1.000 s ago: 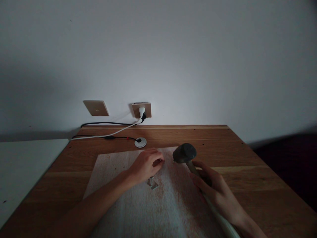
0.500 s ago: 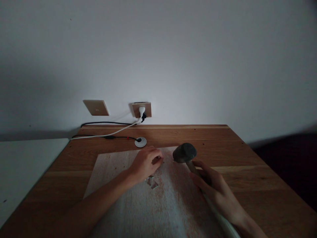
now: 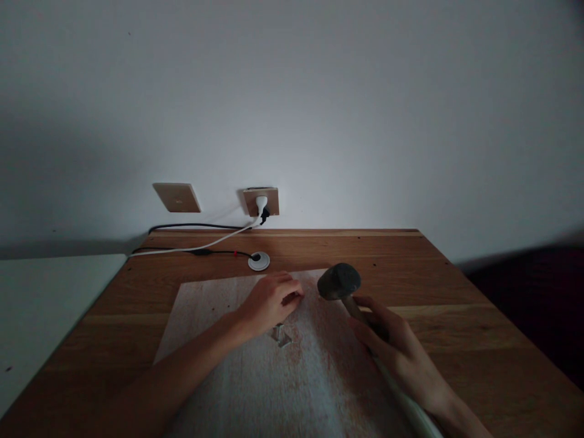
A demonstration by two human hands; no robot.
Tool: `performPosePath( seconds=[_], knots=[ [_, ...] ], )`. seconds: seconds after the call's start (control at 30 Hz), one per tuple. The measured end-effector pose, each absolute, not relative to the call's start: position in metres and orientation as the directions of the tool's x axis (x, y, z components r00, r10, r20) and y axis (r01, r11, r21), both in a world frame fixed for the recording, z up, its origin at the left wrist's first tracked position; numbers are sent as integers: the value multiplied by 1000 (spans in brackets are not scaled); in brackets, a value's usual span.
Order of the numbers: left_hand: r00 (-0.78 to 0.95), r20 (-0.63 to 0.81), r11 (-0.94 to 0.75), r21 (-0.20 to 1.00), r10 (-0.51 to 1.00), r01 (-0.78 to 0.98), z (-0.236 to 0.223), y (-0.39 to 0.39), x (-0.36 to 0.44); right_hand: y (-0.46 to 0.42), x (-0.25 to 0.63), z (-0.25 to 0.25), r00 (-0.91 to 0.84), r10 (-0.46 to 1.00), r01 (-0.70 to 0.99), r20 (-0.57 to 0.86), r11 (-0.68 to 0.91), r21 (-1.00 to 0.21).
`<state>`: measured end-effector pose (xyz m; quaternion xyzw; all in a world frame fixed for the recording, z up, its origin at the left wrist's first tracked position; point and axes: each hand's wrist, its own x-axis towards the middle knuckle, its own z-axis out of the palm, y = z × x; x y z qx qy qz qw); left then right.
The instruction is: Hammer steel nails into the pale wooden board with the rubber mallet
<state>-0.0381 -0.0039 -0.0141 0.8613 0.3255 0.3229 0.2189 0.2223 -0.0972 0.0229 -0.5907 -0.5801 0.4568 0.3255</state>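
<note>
My right hand is wrapped round the handle of a rubber mallet with a dark head. The mallet head is over the far right part of a pale, worn board. Left of it, my left hand rests low over the board with its fingers curled and the thumb and forefinger pinched together. Whatever is in that pinch is hidden or too small to name. Just below the left hand, small shiny angular pieces lie on the board.
The board lies on a wooden table against a wall. Behind it are a round cable grommet, black and white cables, and a wall socket with plugs. A white surface adjoins at left.
My left hand has shifted very slightly right, towards the mallet. The mallet and my right hand are nearly still.
</note>
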Motion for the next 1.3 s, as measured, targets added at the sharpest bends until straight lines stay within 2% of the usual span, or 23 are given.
performPosePath(
  seconds=[0.3, 0.63, 0.83, 1.03, 1.3],
  knots=[
    [589, 368, -666, 606, 720, 435, -15, -2, -36, -98, 221, 24, -111, 979, 382, -172, -118, -917],
    [519, 265, -510, 754, 813, 414, -13, -5, -33, -97, 218, 27, -182, 962, 361, -206, -130, -924],
    [526, 228, -464, 803, 819, 374, -13, -4, -33, -91, 209, 42, -209, 966, 408, -152, -55, -912],
    [505, 231, -452, 811, 832, 372, -12, -3, -33, -89, 203, 37, -293, 942, 430, -165, -24, -903],
    [505, 256, -474, 800, 824, 367, -17, -1, -33, -88, 201, 33, -253, 961, 501, -110, 34, -865]
  ],
)
